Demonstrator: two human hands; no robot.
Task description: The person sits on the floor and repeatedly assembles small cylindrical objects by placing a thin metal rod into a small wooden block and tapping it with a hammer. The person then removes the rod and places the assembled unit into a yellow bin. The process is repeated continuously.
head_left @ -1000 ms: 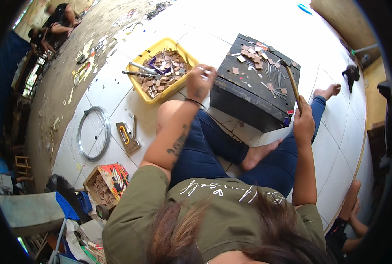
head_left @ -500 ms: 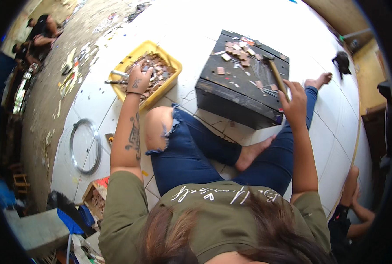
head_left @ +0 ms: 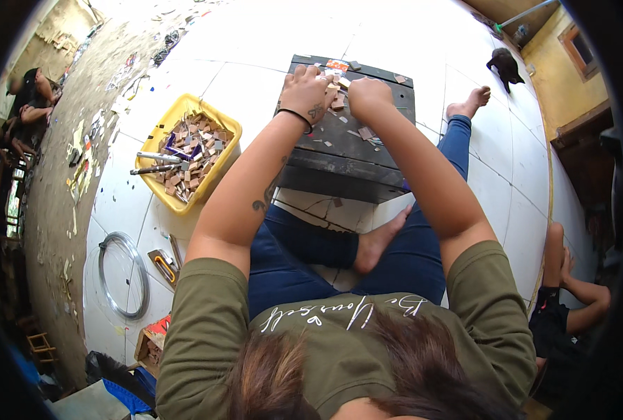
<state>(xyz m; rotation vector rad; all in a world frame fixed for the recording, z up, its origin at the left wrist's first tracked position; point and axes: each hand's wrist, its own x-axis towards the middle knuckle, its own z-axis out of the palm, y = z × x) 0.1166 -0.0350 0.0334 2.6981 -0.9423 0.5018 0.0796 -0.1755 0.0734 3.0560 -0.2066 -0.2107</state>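
Yellow rectangular plastic tub [head_left: 231,143], 10 o'clock | left hand [head_left: 304,92], fingers bent beside small square brown wooden pieces [head_left: 338,104] on the black boxy table [head_left: 332,179], 12 o'clock | right hand [head_left: 371,98] curled in, 1 o'clock; from here I can't tell either grip.

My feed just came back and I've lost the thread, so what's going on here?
The person's left hand and right hand are close together over the far part of a black box, beside small brown blocks. The right hand is curled; whatever either hand's fingers may hold is hidden. To the left, a yellow basket holds more blocks, and a wire coil lies on the floor nearer the body.
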